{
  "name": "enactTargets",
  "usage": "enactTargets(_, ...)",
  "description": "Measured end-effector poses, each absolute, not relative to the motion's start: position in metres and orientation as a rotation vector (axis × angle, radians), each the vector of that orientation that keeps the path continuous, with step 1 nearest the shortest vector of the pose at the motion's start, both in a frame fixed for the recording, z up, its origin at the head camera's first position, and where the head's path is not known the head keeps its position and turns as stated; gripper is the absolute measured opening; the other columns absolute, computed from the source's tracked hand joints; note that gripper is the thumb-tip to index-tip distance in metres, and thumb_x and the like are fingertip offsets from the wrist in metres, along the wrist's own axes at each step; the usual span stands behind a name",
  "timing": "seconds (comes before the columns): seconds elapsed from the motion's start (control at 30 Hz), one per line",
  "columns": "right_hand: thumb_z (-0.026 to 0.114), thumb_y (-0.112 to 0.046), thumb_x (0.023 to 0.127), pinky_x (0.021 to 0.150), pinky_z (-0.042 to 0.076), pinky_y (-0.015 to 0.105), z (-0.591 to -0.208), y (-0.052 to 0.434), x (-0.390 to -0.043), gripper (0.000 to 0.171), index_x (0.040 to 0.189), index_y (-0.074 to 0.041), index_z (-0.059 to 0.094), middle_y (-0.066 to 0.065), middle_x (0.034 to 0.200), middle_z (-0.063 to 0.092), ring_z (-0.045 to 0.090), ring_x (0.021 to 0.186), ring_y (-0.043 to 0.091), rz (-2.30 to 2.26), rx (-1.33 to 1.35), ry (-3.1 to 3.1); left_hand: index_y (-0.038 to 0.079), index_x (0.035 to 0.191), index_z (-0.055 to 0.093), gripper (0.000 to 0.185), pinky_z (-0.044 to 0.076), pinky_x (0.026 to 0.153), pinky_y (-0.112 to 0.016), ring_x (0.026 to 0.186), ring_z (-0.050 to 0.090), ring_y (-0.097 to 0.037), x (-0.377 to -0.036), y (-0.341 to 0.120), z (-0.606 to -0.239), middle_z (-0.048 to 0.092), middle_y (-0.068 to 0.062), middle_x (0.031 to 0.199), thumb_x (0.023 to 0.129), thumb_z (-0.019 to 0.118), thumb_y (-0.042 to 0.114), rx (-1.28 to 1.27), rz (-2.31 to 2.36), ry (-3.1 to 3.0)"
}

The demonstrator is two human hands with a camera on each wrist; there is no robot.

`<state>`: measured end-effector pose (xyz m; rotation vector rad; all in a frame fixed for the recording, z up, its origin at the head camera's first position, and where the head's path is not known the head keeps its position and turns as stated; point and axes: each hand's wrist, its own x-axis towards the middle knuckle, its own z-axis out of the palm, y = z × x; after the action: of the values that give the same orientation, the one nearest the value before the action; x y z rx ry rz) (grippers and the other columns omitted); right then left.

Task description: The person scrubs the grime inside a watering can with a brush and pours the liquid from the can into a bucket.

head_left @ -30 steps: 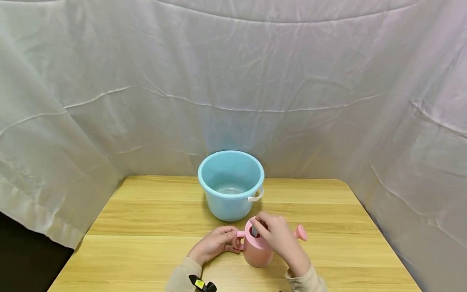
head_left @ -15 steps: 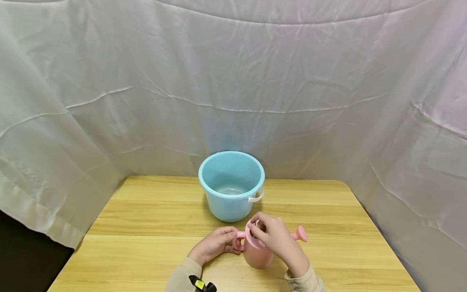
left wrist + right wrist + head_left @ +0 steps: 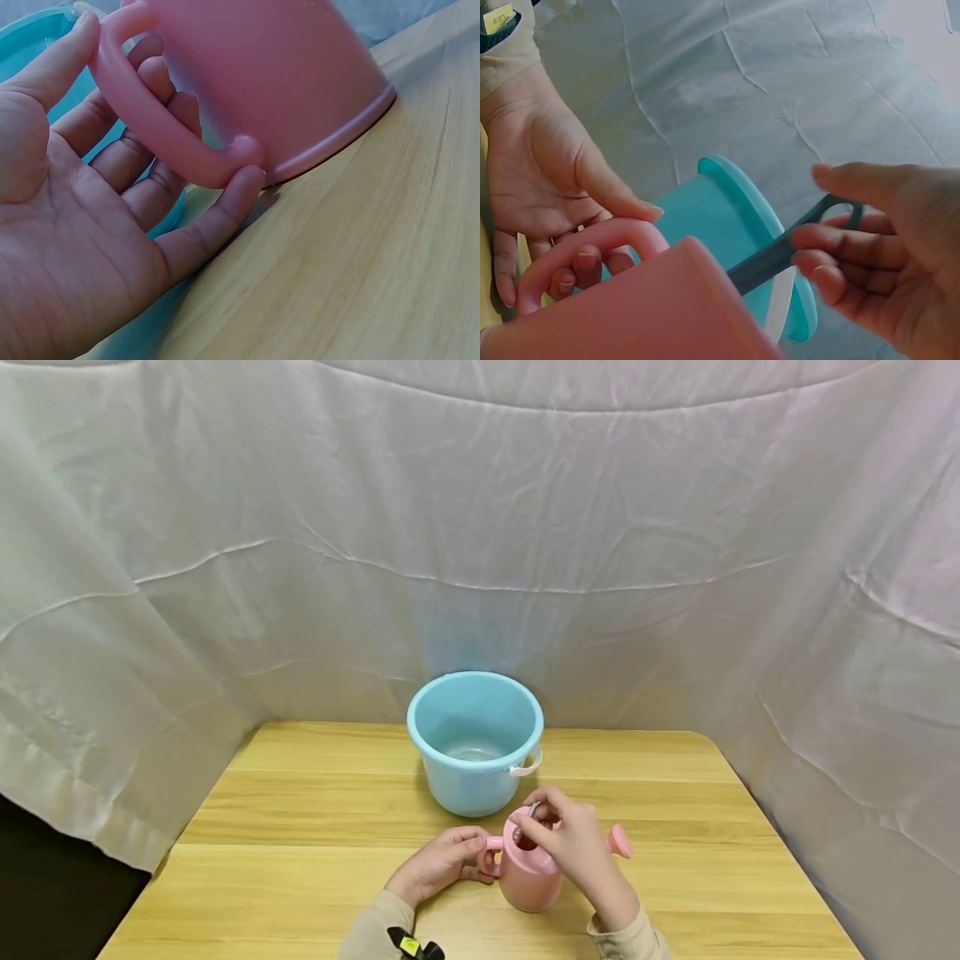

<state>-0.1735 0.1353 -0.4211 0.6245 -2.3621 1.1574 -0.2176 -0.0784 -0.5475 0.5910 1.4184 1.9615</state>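
A pink watering can [image 3: 529,887] stands upright on the wooden table. My left hand [image 3: 441,860] holds it by its loop handle [image 3: 142,105], thumb on top and several fingers passing through the loop. At the can's open top is my right hand [image 3: 581,847]. It grips a dark grey tool handle [image 3: 763,264] that ends in a ring [image 3: 845,211], fingers curled against the shaft. The shaft slants down into the can's opening, so the tool's lower end is hidden and its kind cannot be told.
Just behind the can is a light blue bucket [image 3: 472,789] with a white handle [image 3: 527,764]. The can's spout rose [image 3: 619,840] sticks out to the right, partly behind my right hand. Pale cloth [image 3: 480,527] hangs around the back and sides of the table [image 3: 300,827].
My right hand has shifted slightly up and to the right over the opening, and the grey tool's ring end now shows at my fingers. The left hand and the can stay put.
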Motion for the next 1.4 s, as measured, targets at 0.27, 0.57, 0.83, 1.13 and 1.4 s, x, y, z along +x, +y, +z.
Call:
enactTargets(0.27,0.084,-0.009,0.071,0.052,0.044,0.011,-0.4219,0.1327,-0.1747,0.024,0.083,-0.014,0.063,-0.01,0.061,0.064,0.053,0.058,-0.006,1.036,0.607,-2.186,0.017,0.092,0.062,0.023,0.055,0.089,-0.037,0.095,0.064,-0.013,-0.2167,-0.0775,-0.5485,0.066,0.004,0.088,0.103,0.045,0.028,0.603,1.978,1.426)
enactTargets(0.57,0.085,-0.011,0.07,0.051,0.043,0.009,-0.422,0.1319,-0.1739,0.025,0.081,-0.014,0.063,-0.01,0.06,0.066,0.055,0.057,-0.007,1.012,0.559,-2.231,0.017,0.087,0.061,0.024,0.055,0.089,-0.037,0.093,0.064,-0.011,-0.2162,-0.0773,-0.5463,0.066,0.004,0.089,0.102,0.048,0.029,0.595,1.979,1.454)
enactTargets(0.83,0.083,-0.013,0.074,0.054,0.048,0.015,-0.4223,0.132,-0.1741,0.024,0.082,-0.013,0.061,-0.007,0.068,0.068,0.056,0.059,-0.006,1.118,0.516,-2.605,0.017,0.089,0.062,0.022,0.056,0.088,-0.037,0.091,0.064,-0.011,-0.2158,-0.078,-0.5476,0.065,0.003,0.09,0.102,0.048,0.028,0.605,1.992,1.448)
enactTargets(1.13,0.083,-0.008,0.073,0.052,0.044,0.015,-0.4248,0.1334,-0.1768,0.028,0.081,-0.012,0.056,-0.007,0.064,0.062,0.048,0.057,-0.006,1.06,0.583,-2.685,0.017,0.087,0.061,0.023,0.056,0.086,-0.035,0.092,0.066,-0.012,-0.2161,-0.0777,-0.5481,0.065,0.005,0.088,0.102,0.048,0.029,0.593,1.996,1.45)
enactTargets(1.4,0.08,0.001,0.072,0.05,0.041,0.013,-0.4276,0.1335,-0.1777,0.03,0.079,-0.011,0.053,-0.005,0.061,0.061,0.047,0.055,-0.006,0.953,0.607,-2.564,0.018,0.088,0.061,0.022,0.055,0.087,-0.036,0.093,0.066,-0.012,-0.2151,-0.078,-0.5464,0.066,0.005,0.086,0.102,0.048,0.029,0.584,1.988,1.451)
